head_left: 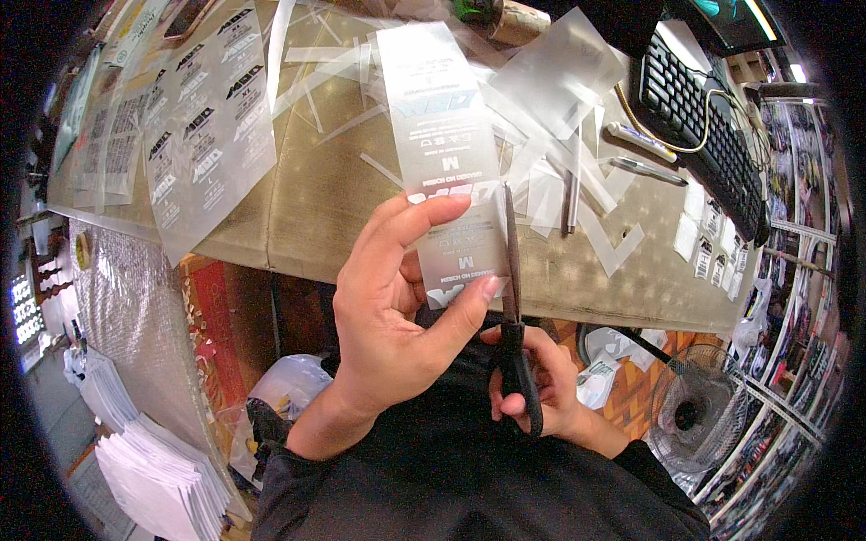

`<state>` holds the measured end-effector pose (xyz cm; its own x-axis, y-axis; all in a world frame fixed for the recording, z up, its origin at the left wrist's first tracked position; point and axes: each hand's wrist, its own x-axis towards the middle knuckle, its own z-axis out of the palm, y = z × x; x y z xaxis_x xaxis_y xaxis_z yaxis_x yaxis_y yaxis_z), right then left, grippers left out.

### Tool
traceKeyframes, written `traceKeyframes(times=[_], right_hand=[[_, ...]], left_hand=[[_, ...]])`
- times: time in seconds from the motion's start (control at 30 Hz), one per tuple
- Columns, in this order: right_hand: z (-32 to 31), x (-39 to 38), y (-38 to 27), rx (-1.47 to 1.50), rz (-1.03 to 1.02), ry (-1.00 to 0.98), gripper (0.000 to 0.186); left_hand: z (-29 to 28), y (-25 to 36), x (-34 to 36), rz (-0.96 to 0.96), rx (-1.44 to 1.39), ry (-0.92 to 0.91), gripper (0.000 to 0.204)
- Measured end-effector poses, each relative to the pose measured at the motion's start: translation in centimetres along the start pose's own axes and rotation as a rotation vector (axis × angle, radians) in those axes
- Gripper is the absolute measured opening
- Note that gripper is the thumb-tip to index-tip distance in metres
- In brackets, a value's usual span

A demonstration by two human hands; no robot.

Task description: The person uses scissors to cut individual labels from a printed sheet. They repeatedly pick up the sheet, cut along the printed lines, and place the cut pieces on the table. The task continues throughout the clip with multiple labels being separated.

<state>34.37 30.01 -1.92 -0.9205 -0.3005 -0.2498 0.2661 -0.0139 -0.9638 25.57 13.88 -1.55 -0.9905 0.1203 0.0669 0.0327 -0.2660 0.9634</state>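
My left hand [406,307] pinches the near end of a translucent printed film strip [433,99] between thumb and fingers. The strip stretches away from me over the table and bears repeated label designs. In my right hand [550,379] is a pair of scissors [511,307] with black handles, its blades pointing away from me along the strip's right edge. From this view I cannot make out whether the blades are parted. A larger sheet of the same printed film [216,117] lies at the table's left, hanging a little over the front edge.
Thin film offcuts [550,171] are scattered across the table [316,234], beside a blank translucent sheet [559,68]. To the right are a marker [641,142], a pen [649,170], small cut labels [717,243] and a black keyboard [704,126]. A fan [695,406] stands below right; stacked papers [158,478] below left.
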Motion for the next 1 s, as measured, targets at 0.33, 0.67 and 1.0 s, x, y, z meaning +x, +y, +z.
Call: traceKeyframes(times=[0.33, 0.67, 1.0], right_hand=[[-0.07, -0.68, 0.31, -0.013, 0.062, -0.001, 0.065], [0.25, -0.68, 0.07, 0.064, 0.029, -0.002, 0.060], [0.45, -0.34, -0.06, 0.162, 0.074, 0.130, 0.074]], left_hand=[[-0.16, -0.08, -0.06, 0.025, 0.006, -0.028, 0.051], [-0.05, -0.17, -0.11, 0.023, -0.009, -0.036, 0.051], [0.34, -0.37, -0.82, -0.012, -0.043, -0.074, 0.053]])
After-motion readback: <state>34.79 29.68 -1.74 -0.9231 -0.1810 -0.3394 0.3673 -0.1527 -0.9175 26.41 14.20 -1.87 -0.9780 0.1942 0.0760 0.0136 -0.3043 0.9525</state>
